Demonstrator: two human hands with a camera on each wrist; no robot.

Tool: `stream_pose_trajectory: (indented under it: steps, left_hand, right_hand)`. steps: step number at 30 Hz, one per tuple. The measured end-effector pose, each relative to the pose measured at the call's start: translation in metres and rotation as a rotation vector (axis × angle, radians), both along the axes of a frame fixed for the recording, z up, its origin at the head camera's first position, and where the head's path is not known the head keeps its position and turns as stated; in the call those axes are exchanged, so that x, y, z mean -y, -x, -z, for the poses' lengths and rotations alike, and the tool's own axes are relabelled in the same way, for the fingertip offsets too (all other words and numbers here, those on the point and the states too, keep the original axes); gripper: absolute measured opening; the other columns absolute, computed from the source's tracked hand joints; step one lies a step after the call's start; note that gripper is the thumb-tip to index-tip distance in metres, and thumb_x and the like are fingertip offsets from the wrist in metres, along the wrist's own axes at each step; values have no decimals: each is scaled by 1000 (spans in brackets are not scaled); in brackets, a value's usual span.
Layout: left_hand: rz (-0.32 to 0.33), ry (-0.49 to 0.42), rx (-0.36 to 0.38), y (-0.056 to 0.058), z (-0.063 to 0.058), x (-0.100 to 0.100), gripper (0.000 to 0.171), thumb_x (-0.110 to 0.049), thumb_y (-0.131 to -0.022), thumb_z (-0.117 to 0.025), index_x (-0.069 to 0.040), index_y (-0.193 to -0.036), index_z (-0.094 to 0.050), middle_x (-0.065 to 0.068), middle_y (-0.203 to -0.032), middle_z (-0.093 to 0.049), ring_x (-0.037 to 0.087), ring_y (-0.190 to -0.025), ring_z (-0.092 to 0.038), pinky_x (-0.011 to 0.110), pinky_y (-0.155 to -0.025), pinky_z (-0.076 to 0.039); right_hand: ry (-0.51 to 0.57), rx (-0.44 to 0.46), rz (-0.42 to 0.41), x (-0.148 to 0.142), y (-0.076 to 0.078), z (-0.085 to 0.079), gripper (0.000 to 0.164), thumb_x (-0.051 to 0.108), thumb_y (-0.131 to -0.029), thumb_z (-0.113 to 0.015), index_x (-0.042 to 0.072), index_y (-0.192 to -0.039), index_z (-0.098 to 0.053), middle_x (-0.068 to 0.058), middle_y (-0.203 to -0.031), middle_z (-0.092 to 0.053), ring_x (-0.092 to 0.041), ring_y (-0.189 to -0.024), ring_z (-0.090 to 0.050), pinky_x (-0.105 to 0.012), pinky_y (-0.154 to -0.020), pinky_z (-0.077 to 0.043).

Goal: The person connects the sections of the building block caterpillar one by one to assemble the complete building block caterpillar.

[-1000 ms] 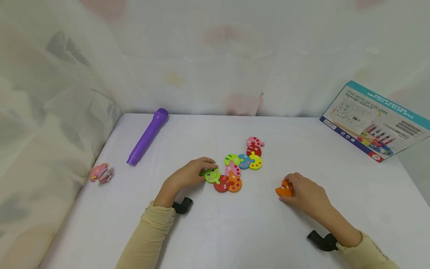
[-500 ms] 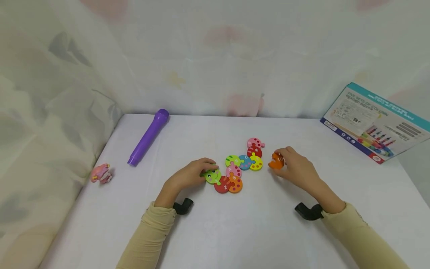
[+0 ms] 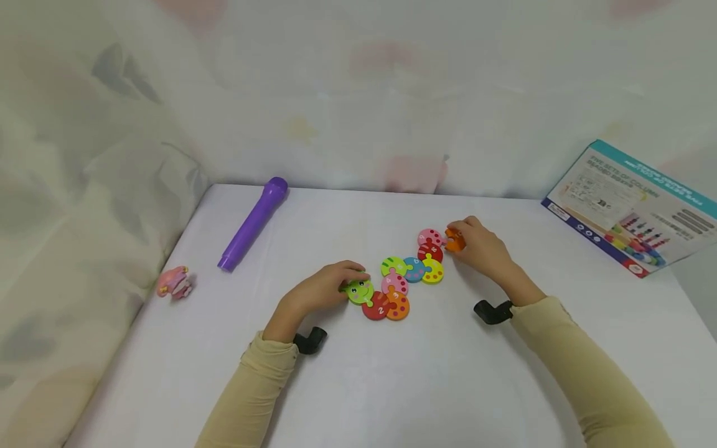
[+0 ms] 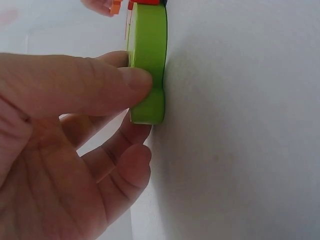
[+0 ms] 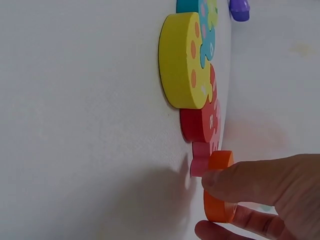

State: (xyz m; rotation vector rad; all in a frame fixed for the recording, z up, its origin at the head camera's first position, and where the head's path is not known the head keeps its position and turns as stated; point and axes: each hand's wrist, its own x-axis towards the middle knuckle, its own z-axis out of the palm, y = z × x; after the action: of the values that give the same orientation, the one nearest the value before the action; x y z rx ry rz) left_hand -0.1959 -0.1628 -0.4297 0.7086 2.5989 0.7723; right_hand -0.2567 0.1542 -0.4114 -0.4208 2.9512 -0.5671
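Observation:
My left hand (image 3: 325, 289) grips the green smiling caterpillar head piece (image 3: 360, 291) at its left edge; in the left wrist view the thumb lies against the side of the green piece (image 4: 149, 60). Joined puzzle pieces run from it: a red piece (image 3: 374, 307), an orange dotted one (image 3: 398, 307), then pink, green, blue, yellow (image 3: 433, 272), red and a pink dotted piece (image 3: 429, 237) at the far end. My right hand (image 3: 482, 249) pinches an orange puzzle piece (image 3: 454, 241) beside that pink end. In the right wrist view the orange piece (image 5: 218, 200) appears raised off the table.
A purple toy microphone (image 3: 253, 225) lies at the back left. Near the left edge sits a small pink figurine (image 3: 175, 283). At the back right a cardboard box (image 3: 630, 208) leans tilted. White cloth covers the table (image 3: 392, 386), with a fabric backdrop behind.
My right hand has carried the orange piece away from me and to the left, up to the pink end of the chain. The left hand keeps its hold on the green head.

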Motion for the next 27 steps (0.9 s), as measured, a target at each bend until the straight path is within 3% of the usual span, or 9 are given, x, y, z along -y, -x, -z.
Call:
stream_pose_trajectory:
  steps: [19,27]
  left_hand:
    - [-2,14,12,1,1,-5,48,9,-82,-56,-11,-126,-59,7,-130,-50,23,-124,-43,37,-103,-36]
    - [-17,19,21,1,4,-3,48,10,-82,-54,-11,-125,-59,6,-131,-50,23,-124,-43,37,-103,-36]
  right_hand:
    - [-135,108,-5,10,14,8,52,16,-83,-67,1,-130,-50,-21,-116,-49,-35,-101,-52,-49,-84,-49]
    - [-103,149,-10,9,14,13,59,14,-82,-67,3,-136,-43,-23,-123,-46,-37,-109,-48,-53,-88,-46]
